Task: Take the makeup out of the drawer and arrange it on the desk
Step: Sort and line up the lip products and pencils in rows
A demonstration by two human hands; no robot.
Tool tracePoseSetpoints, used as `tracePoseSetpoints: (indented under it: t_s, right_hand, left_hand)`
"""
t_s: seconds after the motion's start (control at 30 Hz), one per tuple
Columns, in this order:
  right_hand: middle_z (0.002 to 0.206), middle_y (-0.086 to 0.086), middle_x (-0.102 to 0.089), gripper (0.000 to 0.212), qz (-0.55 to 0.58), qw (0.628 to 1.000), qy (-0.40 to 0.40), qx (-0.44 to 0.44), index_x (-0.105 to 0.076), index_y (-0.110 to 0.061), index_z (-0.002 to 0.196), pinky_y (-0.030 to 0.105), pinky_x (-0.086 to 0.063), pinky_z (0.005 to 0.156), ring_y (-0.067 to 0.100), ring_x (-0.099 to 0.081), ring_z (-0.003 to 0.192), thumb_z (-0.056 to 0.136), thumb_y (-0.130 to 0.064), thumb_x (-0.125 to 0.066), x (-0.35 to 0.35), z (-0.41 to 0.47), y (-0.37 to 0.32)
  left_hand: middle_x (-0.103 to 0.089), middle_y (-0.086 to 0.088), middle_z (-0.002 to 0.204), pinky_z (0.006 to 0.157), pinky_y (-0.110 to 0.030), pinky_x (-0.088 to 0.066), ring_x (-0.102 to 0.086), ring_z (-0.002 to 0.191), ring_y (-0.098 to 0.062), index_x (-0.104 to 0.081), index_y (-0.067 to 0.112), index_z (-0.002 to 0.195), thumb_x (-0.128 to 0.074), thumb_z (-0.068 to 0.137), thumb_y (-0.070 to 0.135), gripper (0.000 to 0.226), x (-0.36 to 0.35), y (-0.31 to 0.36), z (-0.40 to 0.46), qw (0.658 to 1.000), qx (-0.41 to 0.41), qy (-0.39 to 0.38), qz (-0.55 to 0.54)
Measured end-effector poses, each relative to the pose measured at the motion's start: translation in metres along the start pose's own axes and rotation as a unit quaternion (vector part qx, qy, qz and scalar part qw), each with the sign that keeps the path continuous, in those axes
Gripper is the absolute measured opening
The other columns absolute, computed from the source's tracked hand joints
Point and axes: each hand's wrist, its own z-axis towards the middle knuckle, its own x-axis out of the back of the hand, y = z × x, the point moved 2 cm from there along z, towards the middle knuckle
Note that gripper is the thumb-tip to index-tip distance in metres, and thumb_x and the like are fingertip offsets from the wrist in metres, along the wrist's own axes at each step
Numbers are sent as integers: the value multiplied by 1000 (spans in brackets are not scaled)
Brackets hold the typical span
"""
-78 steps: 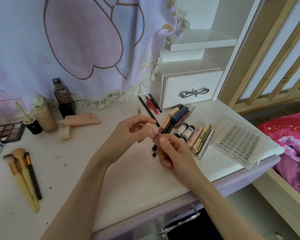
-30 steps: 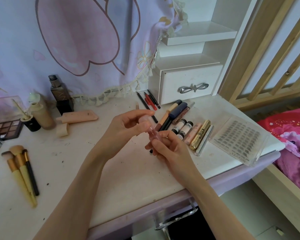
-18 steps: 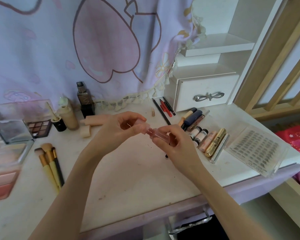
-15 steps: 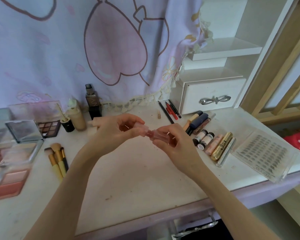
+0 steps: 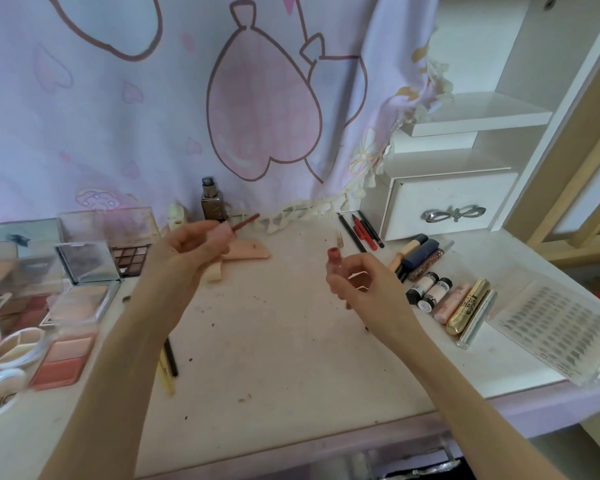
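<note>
Holding one wand (image 5: 245,222), one tube (image 5: 336,264).

Bedroom, home: vanity desk (image 5: 291,341) strewn with makeup; heart-print curtain (image 5: 153,116); white drawer unit (image 5: 447,209); wooden bed rail (image 5: 575,188).

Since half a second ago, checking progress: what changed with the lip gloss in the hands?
The left hand pulled the wand out leftward; the right hand keeps the open tube. The hands are now apart. Row of tubes on the desk unchanged.
</note>
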Motion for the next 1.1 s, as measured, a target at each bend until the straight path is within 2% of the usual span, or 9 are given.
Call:
tracePoseSetpoints:
  t_s: [0.07, 0.2, 0.37, 0.43, 0.53, 0.63, 0.77, 0.9, 1.1]
  right_hand:
    - [81, -5, -65, 14, 2, 1000, -5, -21, -53, -22, 81, 25, -51, 68, 13, -65, 71, 83, -23, -67, -11, 5, -2]
    - [79, -14, -61, 14, -33, 999, -23, -28, -54, -25, 82, 8, -42, 57, 1, -60, 73, 82, -28, -68, -35, 17, -2]
    - [74, -17, -57, 8, -100, 992, -63, -36, -60, -21, 85, 9, -36, 59, -2, -53, 72, 84, -28, -65, -55, 31, 2]
    - [79, -8, -64, 26, -137, 989, -58, -24, -65, -13, 88, 17, -45, 69, 8, -60, 79, 91, -37, -54, -61, 32, 2]
    - [91, 12, -70, 43, -168, 984, -66, -5, -67, -2, 95, 38, -50, 84, 27, -63, 88, 95, -40, -46, -68, 30, -1]
    - [94, 17, -69, 48, -159, 984, -80, 8, -66, 1, 97, 42, -48, 87, 31, -63, 91, 95, -42, -45, -70, 31, -1]
    - [93, 8, -70, 43, -120, 988, -92, -12, -68, -7, 96, 33, -50, 87, 22, -64, 91, 93, -44, -48, -75, 32, 4]
    - [98, 1, -70, 21, -101, 988, -113, -24, -69, -15, 101, 22, -47, 86, 14, -63, 94, 88, -29, -60, -81, 34, 7]
    - [103, 3, -70, 24, -74, 990, -122, -16, -68, -15, 106, 22, -45, 87, 15, -62, 96, 83, -24, -66, -91, 36, 3]
  left_hand:
    - [-70, -6, 96, 82, -24, -51, -67, 87, -16, -65, 8, 102, -77, 63, 28, 45, -8, -13, -6, 998, 48, 3, 42]
    - [-66, -3, 102, 89, -30, -51, -66, 92, -16, -64, 19, 97, -68, 82, 20, 16, -22, -38, -14, 982, 76, 35, 171]
    - [-54, 18, 92, 71, -12, -34, -50, 89, -1, -58, 21, 111, -56, 92, 23, 20, -36, -56, -16, 945, 36, 92, 311]
    - [-55, 14, 99, 68, -10, -32, -49, 91, -2, -55, 20, 113, -53, 93, 18, 21, -38, -61, -16, 937, 16, 95, 335]
    - [-56, 0, 117, 86, -24, -39, -51, 105, -12, -54, 15, 113, -49, 94, 14, 20, -39, -69, -16, 925, 11, 86, 369]
    - [-55, 0, 115, 94, -28, -37, -45, 118, -21, -55, 13, 116, -47, 95, 13, 23, -39, -73, -20, 914, -1, 77, 397]
    - [-50, -3, 115, 82, -13, -21, -38, 114, -17, -60, 14, 118, -47, 95, 18, 26, -38, -71, -21, 892, -19, 85, 444]
    - [-50, -9, 113, 85, -18, -25, -40, 114, -23, -59, 12, 120, -47, 93, 7, 30, -38, -70, -21, 888, -14, 80, 452]
    - [-50, -13, 120, 90, -22, -27, -41, 114, -28, -60, 12, 120, -44, 89, -5, 38, -31, -69, -20, 892, -15, 100, 441]
